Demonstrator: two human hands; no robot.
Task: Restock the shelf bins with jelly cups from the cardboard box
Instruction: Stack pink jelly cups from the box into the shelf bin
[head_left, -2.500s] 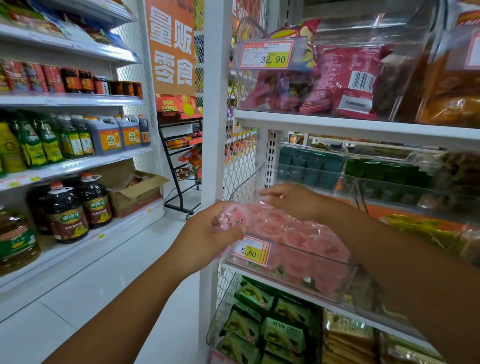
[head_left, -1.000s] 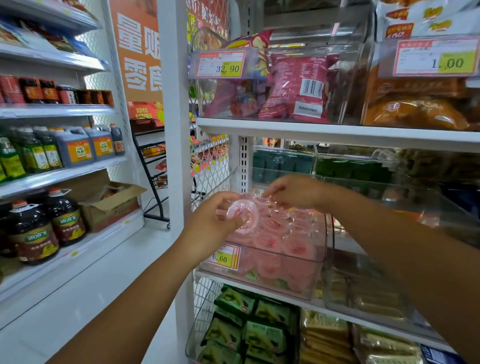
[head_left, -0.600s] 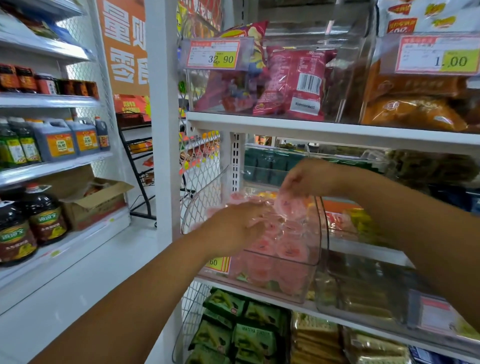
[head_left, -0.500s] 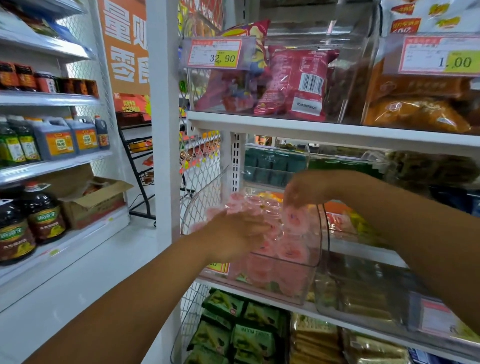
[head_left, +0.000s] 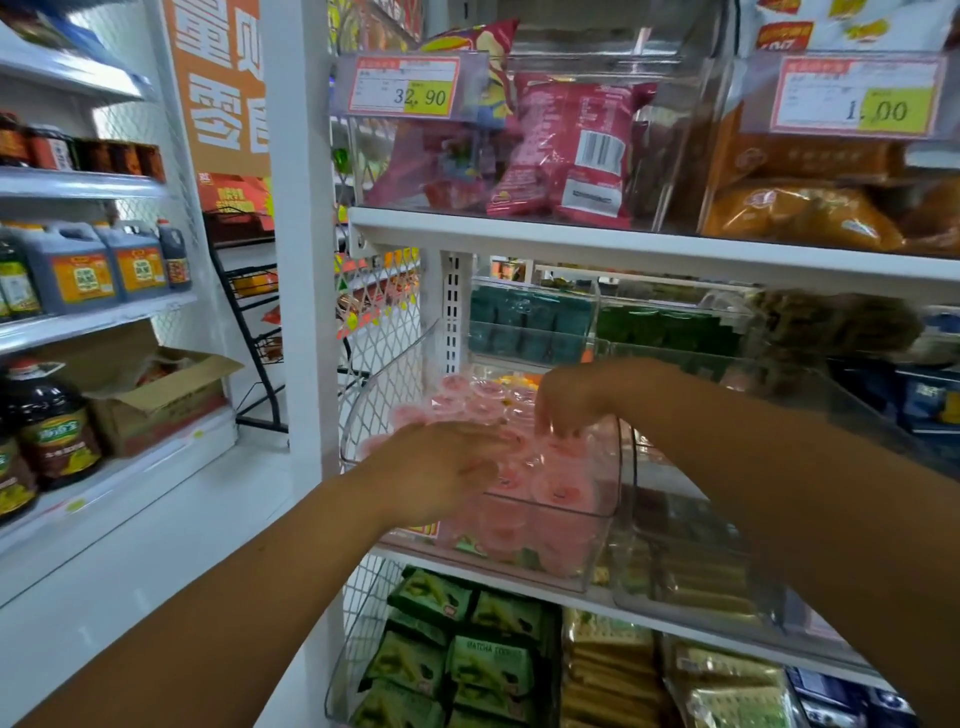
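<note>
A clear plastic shelf bin (head_left: 605, 540) on the middle shelf is heaped with several pink jelly cups (head_left: 563, 488). My left hand (head_left: 441, 470) lies flat on the front of the pile, fingers stretched out over the cups. My right hand (head_left: 576, 400) reaches into the bin from the right, fingertips pointing down onto the cups near the middle. Neither hand plainly holds a cup. A cardboard box (head_left: 156, 400) sits open on the low shelf across the aisle at the left.
A white upright post (head_left: 296, 234) stands just left of the bin. Neighbouring clear bins hold snack packs (head_left: 685, 577); red bags (head_left: 571, 150) sit on the shelf above, green matcha packs (head_left: 457, 660) below. Oil bottles (head_left: 57, 421) line the left shelves.
My left hand let go of a single jelly cup it held up and flattened onto the pile. My right hand dropped lower onto the cups. The view drifted slightly.
</note>
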